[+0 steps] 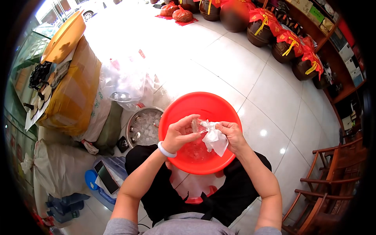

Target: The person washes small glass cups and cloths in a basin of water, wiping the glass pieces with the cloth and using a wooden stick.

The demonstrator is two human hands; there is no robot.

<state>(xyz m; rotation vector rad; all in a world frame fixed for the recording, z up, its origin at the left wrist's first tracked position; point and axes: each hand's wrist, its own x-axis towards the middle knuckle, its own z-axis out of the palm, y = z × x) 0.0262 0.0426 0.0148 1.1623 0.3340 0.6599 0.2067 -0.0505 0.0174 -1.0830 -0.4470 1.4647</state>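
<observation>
Over on the left, an orange basin (pixel 64 37) leans on top of a taped box (pixel 76 96), with a bulging white sack (pixel 64 168) lower down. A phone (pixel 106 177) lies near the seated person's knee. Further along, a clear plastic bag (pixel 125 84) sits just behind a metal bowl (pixel 128 135) full of clear, glassy pieces (pixel 147 124). Right beside that stands a red basin (pixel 200 166), between the knees. Above it, the left hand (pixel 182 134) has its fingers partly curled round a small clear glass (pixel 197 125), tilted on its side. A white cloth (pixel 215 141) meets the glass's right end and droops; the right hand (pixel 232 135) has its fingers pinched shut on it. Dark jars (pixel 260 34) with red covers line the far right, above wooden chairs (pixel 333 172).
</observation>
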